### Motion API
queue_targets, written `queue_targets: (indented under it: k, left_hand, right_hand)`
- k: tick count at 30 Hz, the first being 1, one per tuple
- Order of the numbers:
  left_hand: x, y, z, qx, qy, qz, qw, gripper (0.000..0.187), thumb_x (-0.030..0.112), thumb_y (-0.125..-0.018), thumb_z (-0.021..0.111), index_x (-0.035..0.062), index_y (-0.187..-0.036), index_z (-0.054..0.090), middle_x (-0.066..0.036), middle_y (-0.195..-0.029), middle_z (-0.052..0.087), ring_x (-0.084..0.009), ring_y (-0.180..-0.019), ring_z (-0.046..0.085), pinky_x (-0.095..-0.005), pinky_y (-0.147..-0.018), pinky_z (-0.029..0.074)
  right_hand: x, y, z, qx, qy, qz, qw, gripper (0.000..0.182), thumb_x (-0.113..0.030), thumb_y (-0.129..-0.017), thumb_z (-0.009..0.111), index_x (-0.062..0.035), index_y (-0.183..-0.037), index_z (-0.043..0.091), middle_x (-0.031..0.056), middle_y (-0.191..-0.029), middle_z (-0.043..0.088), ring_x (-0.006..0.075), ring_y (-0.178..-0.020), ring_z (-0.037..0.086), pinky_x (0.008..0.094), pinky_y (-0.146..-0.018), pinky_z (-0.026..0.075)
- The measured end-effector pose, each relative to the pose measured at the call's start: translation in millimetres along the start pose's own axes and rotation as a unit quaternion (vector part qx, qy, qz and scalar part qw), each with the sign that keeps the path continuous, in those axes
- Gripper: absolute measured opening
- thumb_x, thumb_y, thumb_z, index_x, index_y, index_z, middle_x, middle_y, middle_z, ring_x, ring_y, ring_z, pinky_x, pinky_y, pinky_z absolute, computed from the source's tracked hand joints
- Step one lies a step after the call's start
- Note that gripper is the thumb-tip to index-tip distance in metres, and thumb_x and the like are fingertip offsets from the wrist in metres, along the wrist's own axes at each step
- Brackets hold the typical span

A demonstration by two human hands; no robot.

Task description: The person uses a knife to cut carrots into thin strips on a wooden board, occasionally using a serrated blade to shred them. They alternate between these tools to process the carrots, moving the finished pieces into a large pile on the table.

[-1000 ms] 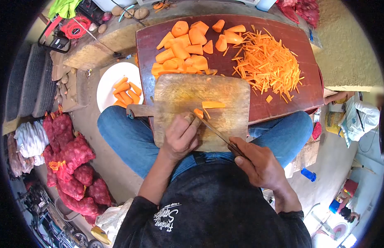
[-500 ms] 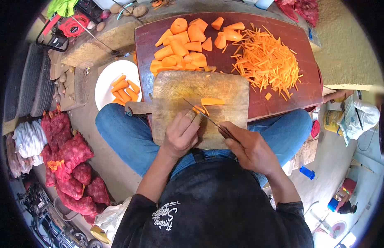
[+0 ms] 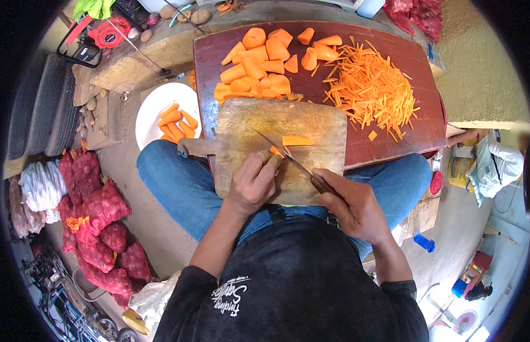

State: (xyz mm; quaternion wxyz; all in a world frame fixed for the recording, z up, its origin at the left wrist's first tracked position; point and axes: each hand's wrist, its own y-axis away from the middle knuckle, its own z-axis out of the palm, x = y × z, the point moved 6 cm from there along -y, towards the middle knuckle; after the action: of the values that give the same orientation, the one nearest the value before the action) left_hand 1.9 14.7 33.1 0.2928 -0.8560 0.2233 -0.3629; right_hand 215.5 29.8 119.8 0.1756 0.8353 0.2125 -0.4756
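A wooden cutting board [image 3: 322,122] lies across my lap and the near edge of the red table. My right hand [image 3: 359,208] is closed round the handle of a knife [image 3: 298,164], its blade slanting up and left over the board. The fingertips of my left hand [image 3: 253,181] pinch a small carrot piece [image 3: 277,151] beside the blade. Just beyond the knife lies a flat carrot slab [image 3: 297,141]. Behind the board are peeled carrot chunks [image 3: 253,66], and to their right a heap of carrot sticks [image 3: 367,85].
A white bowl [image 3: 148,117] with several peeled carrots stands left of the red table [image 3: 390,145]. Red net sacks [image 3: 108,208] are piled on the floor at left. Tyres [image 3: 54,108] lean at the far left. At lower right is a blue object [image 3: 424,243]; another person [image 3: 478,290] shows farther off.
The whole view has shifted slightly. My right hand and the knife handle sit a little farther right and lower. My left hand still pinches the carrot piece.
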Motion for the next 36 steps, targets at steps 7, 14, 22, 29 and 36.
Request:
queue_targets:
  k: [7,14,22,29,36]
  left_hand:
    - [-2,1,0,-0.014,-0.009,0.015,1.0,0.047,-0.008,-0.069,0.076,-0.0069,-0.116,0.078,-0.016,-0.097,0.067,-0.0313,-0.077,0.068,-0.0415,-0.066,0.058]
    - [2,-5,-3,-0.007,-0.001,0.022,1.0,0.048,-0.007,-0.069,0.075,-0.0075,-0.117,0.077,-0.017,-0.098,0.068,-0.0313,-0.077,0.068,-0.0401,-0.064,0.057]
    - [1,-5,-2,-0.002,0.01,0.029,1.0,0.043,-0.008,-0.071,0.075,-0.0081,-0.114,0.076,-0.019,-0.101,0.069,-0.0331,-0.081,0.071,-0.0409,-0.067,0.06]
    - [2,-3,0,0.01,0.0,0.016,1.0,0.041,-0.01,-0.072,0.078,-0.0074,-0.113,0.075,-0.02,-0.102,0.071,-0.0336,-0.08,0.072,-0.0413,-0.066,0.061]
    - [1,-5,0,0.014,-0.015,0.01,1.0,0.039,-0.011,-0.074,0.077,-0.0055,-0.112,0.077,-0.018,-0.1,0.072,-0.0309,-0.078,0.072,-0.04,-0.066,0.061]
  right_hand:
    - [-2,9,-2,-0.046,0.028,0.03,0.998,0.048,-0.015,-0.107,0.073,-0.0002,-0.151,0.063,0.0254,-0.121,0.079,0.0449,-0.112,0.078,0.0475,-0.092,0.063]
    - [2,9,2,-0.036,0.036,0.02,0.999,0.047,-0.012,-0.108,0.07,0.0019,-0.151,0.063,0.0251,-0.122,0.079,0.0423,-0.109,0.079,0.0457,-0.091,0.062]
    - [26,-15,20,-0.057,0.004,0.038,0.998,0.047,-0.011,-0.11,0.065,-0.0012,-0.156,0.06,0.0271,-0.126,0.077,0.0449,-0.113,0.078,0.0446,-0.094,0.061]
    - [38,-31,31,-0.075,0.01,0.026,0.997,0.046,-0.02,-0.114,0.061,-0.0061,-0.158,0.056,0.0319,-0.125,0.074,0.0525,-0.116,0.072,0.055,-0.095,0.06]
    - [8,-4,3,0.003,-0.009,0.003,1.0,0.046,-0.01,-0.108,0.068,0.003,-0.152,0.063,0.0245,-0.124,0.08,0.0358,-0.113,0.081,0.0408,-0.096,0.061]
